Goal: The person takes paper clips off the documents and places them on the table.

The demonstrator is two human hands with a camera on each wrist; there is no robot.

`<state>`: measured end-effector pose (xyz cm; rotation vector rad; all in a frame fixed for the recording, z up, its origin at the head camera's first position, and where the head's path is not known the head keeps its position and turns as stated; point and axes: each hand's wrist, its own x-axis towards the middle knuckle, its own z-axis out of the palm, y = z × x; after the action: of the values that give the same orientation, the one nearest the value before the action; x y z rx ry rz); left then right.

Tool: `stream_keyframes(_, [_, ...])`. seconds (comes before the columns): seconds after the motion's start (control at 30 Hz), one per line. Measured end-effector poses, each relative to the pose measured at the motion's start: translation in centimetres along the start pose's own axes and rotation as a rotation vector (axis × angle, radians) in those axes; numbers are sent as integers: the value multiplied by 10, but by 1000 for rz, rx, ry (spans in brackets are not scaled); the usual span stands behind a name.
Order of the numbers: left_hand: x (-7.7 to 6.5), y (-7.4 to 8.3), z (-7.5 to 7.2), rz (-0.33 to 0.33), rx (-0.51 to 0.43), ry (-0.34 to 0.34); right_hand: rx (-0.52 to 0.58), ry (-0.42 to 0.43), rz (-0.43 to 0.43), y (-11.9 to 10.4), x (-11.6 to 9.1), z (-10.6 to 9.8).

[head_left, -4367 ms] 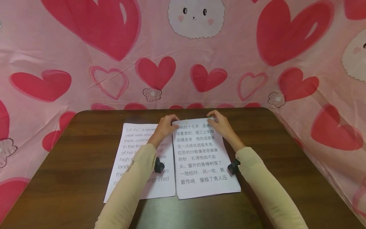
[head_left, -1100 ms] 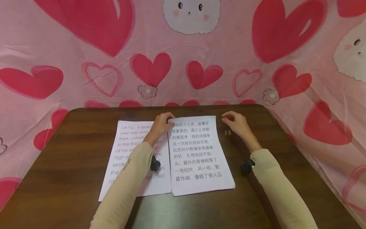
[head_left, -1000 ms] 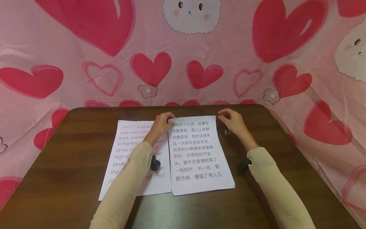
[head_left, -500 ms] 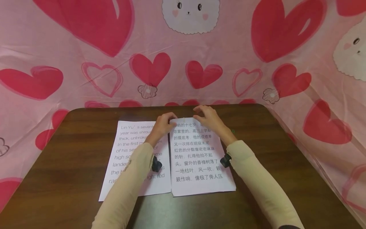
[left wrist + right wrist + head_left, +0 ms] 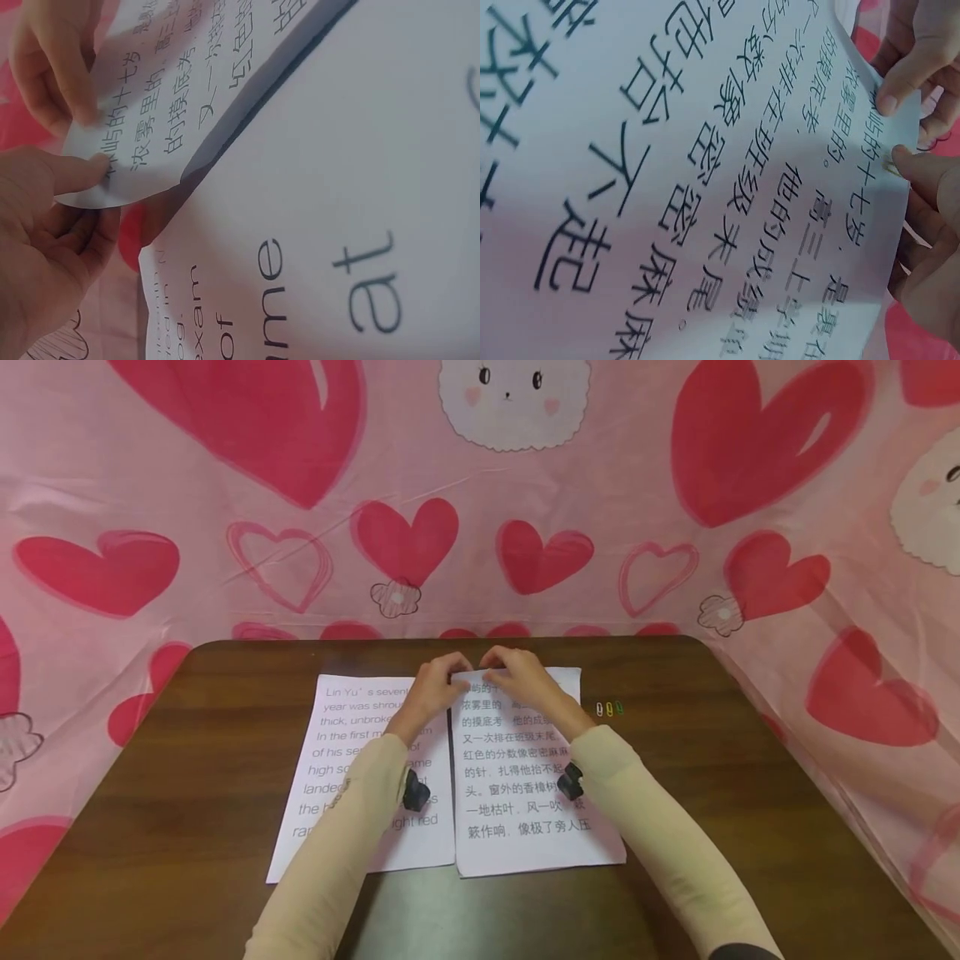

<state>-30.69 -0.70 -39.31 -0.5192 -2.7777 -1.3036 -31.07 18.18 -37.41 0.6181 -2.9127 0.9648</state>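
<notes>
A stack of white sheets with Chinese print [image 5: 525,852] lies beside another with English print [image 5: 337,760]. My left hand [image 5: 435,689] pinches the Chinese stack's top left corner, thumb on the printed face and fingers behind; in the left wrist view the corner bends up over the left hand [image 5: 45,217]. Close beside it, my right hand [image 5: 521,681] is at the top edge. The right wrist view has the right hand [image 5: 934,225] with its thumb on a small pale paper clip [image 5: 891,166] at that edge, fingers behind the paper; most of the clip is hidden.
On the brown wooden table [image 5: 172,802], right of the Chinese stack, three paper clips lie in a row: white [image 5: 599,709], yellow [image 5: 610,709] and green [image 5: 619,707]. A pink cloth with hearts [image 5: 405,543] hangs behind the table and along its sides.
My right hand was by a green clip at the top edge's right part, then over the table near the clips. It has since moved left to the pale clip. My left hand keeps the corner.
</notes>
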Motion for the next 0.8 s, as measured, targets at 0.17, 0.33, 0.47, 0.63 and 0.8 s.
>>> stream_keyframes(0.17, [1,1,1,12,0,6,-6,-10,-19,-1,0,1])
stream_keyframes(0.33, [1,1,1,8,8,10,-45,-8,-16,4,-1,3])
stream_keyframes(0.47, [1,0,2,-4,15,11,-50,-4,-9,8,-3,4])
stream_keyframes(0.63, [1,0,3,-4,20,13,-53,15,-32,9,-4,6])
stream_keyframes(0.8, [1,1,4,13,35,19,-64,26,-59,9,-4,6])
